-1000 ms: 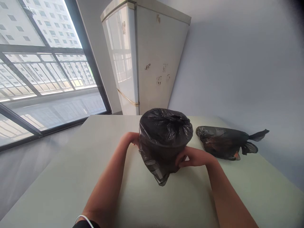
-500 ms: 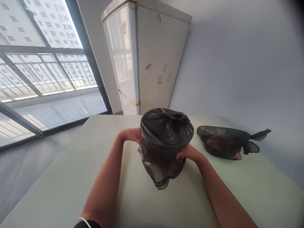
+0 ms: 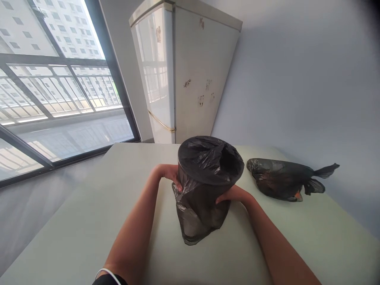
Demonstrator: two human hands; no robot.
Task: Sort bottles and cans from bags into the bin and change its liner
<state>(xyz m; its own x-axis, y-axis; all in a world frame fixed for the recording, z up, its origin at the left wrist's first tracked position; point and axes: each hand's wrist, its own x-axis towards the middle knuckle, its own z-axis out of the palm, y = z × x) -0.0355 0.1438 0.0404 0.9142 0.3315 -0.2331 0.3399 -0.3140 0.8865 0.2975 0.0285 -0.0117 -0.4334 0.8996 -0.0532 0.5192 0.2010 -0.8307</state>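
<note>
A round bin covered by a black garbage bag [image 3: 204,194] stands on the table before me. The bag stretches over the rim, with a dark opening at the top right and loose film hanging down the near side. My left hand [image 3: 172,175] grips the bag on the bin's left side, thumb in front. On the right side, my right hand [image 3: 233,193] holds the bag below the rim, its thumb on the near face. The remaining fingers of both hands are mostly hidden behind the bin.
To the right lies a filled, knotted black plastic bag [image 3: 280,178] with something orange showing. The pale table [image 3: 89,221] reaches toward a white refrigerator [image 3: 196,59] at the back. A glass sliding door [image 3: 65,95] is on the left, a plain wall [image 3: 297,87] on the right.
The bag's gathered top has spread into an opening at the right of the rim. Both hands have slid slightly lower, and the loose film hangs a little lower.
</note>
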